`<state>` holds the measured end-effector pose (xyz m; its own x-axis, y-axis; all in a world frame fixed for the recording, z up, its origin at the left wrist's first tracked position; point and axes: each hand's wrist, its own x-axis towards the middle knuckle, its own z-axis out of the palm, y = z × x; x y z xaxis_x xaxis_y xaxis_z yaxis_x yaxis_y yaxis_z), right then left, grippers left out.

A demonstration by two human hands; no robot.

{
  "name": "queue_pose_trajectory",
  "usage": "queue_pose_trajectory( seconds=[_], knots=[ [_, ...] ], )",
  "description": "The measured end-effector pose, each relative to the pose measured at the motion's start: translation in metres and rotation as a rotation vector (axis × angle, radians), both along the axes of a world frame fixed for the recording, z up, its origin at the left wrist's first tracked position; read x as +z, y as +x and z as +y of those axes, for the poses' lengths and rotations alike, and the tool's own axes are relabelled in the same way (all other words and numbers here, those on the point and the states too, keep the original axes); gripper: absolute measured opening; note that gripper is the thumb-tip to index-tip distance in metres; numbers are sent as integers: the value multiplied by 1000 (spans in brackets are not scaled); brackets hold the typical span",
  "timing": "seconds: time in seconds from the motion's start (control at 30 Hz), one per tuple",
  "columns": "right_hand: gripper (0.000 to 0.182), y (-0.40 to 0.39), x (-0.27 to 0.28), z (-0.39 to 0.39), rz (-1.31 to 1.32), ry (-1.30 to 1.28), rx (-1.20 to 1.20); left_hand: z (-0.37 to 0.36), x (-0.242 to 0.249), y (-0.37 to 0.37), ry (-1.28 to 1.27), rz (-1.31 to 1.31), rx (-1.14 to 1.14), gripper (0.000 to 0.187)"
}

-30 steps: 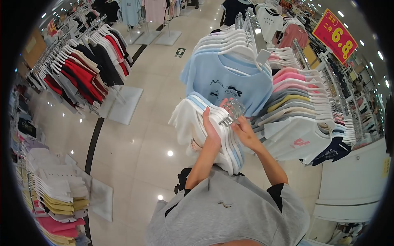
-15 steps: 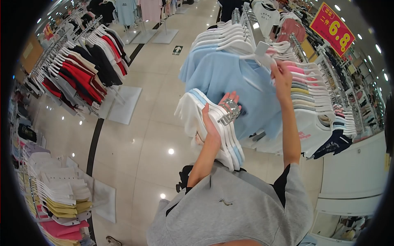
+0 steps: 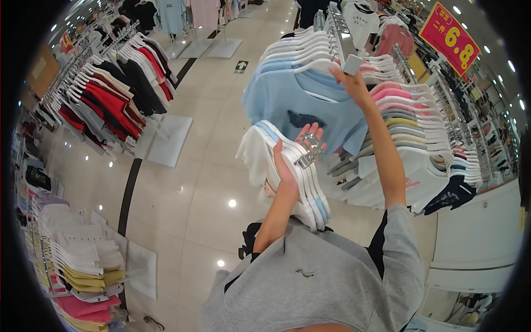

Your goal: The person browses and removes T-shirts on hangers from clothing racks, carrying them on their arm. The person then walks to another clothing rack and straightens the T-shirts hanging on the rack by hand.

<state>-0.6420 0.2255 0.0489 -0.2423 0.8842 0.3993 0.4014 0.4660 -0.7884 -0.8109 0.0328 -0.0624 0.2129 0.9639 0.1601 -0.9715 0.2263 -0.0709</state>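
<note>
My left hand (image 3: 285, 164) carries a bundle of white hangers (image 3: 307, 191) with white and light blue clothes on them. Their metal hooks (image 3: 311, 150) cluster at my palm, with my fingers around the bundle and the fingertips showing beyond it. Up at the end of the rack rail, my right hand (image 3: 352, 86) has its fingers closed at the shoulder of a white hanger (image 3: 316, 66). From that hanger a light blue T-shirt (image 3: 282, 91) with a dark print hangs at the front of a row of similar blue shirts. The hanger's hook is hidden behind my hand.
Pink, yellow, grey and white shirts (image 3: 406, 122) hang on the rack's right side. A red price sign (image 3: 451, 37) rises behind them. Across the tiled floor (image 3: 207, 149) stand a rack of red and black clothes (image 3: 110, 94) and a rack of folded-looking white and yellow garments (image 3: 83, 249).
My right hand has moved left to the rail end. The front blue T-shirt has moved left and now faces me beside the other blue ones. The left hand and its bundle stay put.
</note>
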Motion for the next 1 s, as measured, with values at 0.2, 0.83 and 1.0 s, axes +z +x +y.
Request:
queue_pose_trajectory(
  seconds=[0.2,0.83,1.0],
  knots=[
    [23,-22,-29,-67,37,580,-344,7,-6,-2,4,-23,18,81],
    [32,-17,-97,-160,387,-190,-143,12,-9,-5,10,4,-31,86],
    [28,15,-25,-109,318,-7,-297,6,2,-6,30,38,-30,82]
  ],
)
